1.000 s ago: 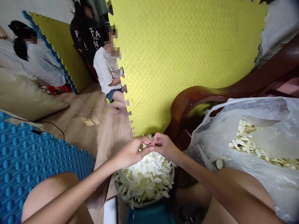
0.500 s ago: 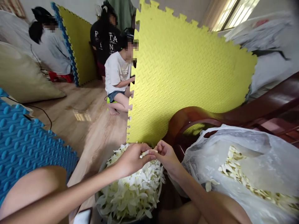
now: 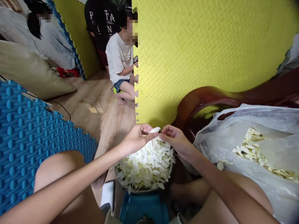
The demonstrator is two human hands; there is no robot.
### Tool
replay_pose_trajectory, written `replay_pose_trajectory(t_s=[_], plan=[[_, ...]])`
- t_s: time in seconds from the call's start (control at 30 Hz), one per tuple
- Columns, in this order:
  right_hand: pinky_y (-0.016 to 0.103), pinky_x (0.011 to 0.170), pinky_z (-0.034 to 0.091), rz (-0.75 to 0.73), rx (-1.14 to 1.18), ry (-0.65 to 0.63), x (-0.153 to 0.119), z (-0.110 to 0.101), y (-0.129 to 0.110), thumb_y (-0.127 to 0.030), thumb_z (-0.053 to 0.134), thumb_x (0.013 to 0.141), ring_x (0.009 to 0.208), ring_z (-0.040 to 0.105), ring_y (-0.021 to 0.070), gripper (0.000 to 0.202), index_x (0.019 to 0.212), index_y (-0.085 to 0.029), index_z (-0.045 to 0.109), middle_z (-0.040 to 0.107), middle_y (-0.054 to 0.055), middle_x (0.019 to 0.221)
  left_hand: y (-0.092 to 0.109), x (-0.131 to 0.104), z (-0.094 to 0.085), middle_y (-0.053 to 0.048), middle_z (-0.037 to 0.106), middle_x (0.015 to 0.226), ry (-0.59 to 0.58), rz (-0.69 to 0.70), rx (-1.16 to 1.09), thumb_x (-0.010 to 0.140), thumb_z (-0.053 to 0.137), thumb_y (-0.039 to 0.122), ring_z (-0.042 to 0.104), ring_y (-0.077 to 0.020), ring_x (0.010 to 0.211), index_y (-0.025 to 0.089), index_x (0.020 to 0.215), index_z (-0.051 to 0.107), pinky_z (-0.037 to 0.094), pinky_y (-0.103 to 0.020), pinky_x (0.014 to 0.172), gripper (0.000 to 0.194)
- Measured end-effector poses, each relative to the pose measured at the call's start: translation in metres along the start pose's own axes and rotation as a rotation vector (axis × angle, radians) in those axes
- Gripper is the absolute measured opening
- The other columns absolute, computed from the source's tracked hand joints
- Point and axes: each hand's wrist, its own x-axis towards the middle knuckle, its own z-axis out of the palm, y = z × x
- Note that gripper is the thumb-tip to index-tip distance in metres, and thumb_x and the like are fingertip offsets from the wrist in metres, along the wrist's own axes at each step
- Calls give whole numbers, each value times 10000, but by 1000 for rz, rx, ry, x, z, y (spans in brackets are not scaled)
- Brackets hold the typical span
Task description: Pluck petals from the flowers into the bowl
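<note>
White, slender, soft flower petal (image 3: pixel 154 130) pinched between fingertips of left hand (image 3: pixel 135 138) and right hand (image 3: pixel 176 140), held just above round bowl (image 3: pixel 140 189) heaped with pale petals, clear plastic bag (image 3: pixel 233 133) beside.

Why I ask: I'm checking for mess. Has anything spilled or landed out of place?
One pale petal lies loose on the outside of the plastic bag, apart from the bowl heap. Both hands, left hand and right hand, pinch one flower.
</note>
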Motion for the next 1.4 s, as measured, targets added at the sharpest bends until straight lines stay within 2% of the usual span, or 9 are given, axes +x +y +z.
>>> replay_pose_trajectory(t_s=[0.17, 0.27, 0.4, 0.63, 0.8, 0.93, 1.1, 1.23, 1.4], plan=[[237, 564, 425, 59, -81, 37, 13, -5, 13, -469, 839, 540, 580, 523, 113, 405, 716, -174, 624, 594, -21, 610, 7, -5, -17, 1, 637, 688, 349, 177, -79, 727, 733, 307, 585, -128, 665, 158, 707, 617, 413, -224, 606, 189], [236, 574, 444, 80, -40, 104, 27, -4, 21, -477, 802, 586, 568, 532, 101, 383, 721, -169, 617, 613, -14, 635, 13, -11, -23, 1, 656, 679, 405, 230, -6, 715, 752, 292, 606, -138, 687, 170, 681, 626, 429, -226, 631, 179], [234, 539, 417, 57, -67, 123, 47, -7, 24, -384, 765, 650, 504, 496, 86, 270, 707, -152, 638, 630, -2, 633, 9, -5, -33, -22, 700, 698, 398, 155, 36, 619, 819, 329, 620, -155, 697, 166, 622, 648, 455, -249, 676, 235], [235, 516, 355, 1, -228, 201, 61, -11, 34, -197, 661, 729, 533, 527, 132, 103, 684, -166, 574, 592, -9, 577, -25, 54, -61, 20, 572, 539, 659, -52, -186, 392, 881, 457, 516, -94, 530, 141, 508, 563, 424, -231, 554, 463], [231, 506, 326, -88, -337, 147, 48, 0, 31, -181, 565, 797, 535, 514, 139, 33, 770, -185, 547, 589, -15, 612, -45, 75, -62, 48, 534, 537, 718, -87, -183, 605, 835, 368, 502, -66, 494, 134, 563, 532, 433, -209, 522, 384], [227, 532, 296, -200, -459, 85, 20, 8, 24, -66, 531, 740, 567, 470, 132, 132, 693, -188, 540, 516, -34, 596, -42, 82, -87, 57, 534, 601, 768, -162, -151, 887, 603, 299, 504, -66, 485, 123, 716, 564, 453, -204, 486, 249], [254, 567, 328, -322, -691, 177, -5, -4, 8, -114, 423, 834, 592, 474, 163, 131, 853, -190, 528, 475, -27, 613, -21, 74, -104, 61, 536, 541, 611, -171, -91, 824, 677, 267, 462, -54, 442, 114, 651, 582, 411, -188, 464, 249], [306, 699, 393, -432, -753, 257, 2, -9, -2, -59, 340, 820, 747, 553, 194, 257, 772, -174, 565, 578, 48, 772, -12, 50, -65, -17, 632, 539, 299, -190, -86, 540, 857, 309, 536, -106, 508, 94, 601, 680, 441, -228, 534, 285], [332, 729, 424, -394, -684, 283, 12, -7, 6, -81, 343, 832, 814, 576, 211, 323, 895, -137, 655, 587, 85, 854, 3, 13, -25, -27, 687, 624, 108, -156, -68, 600, 817, 354, 539, -103, 593, 132, 688, 765, 416, -200, 583, 244]])
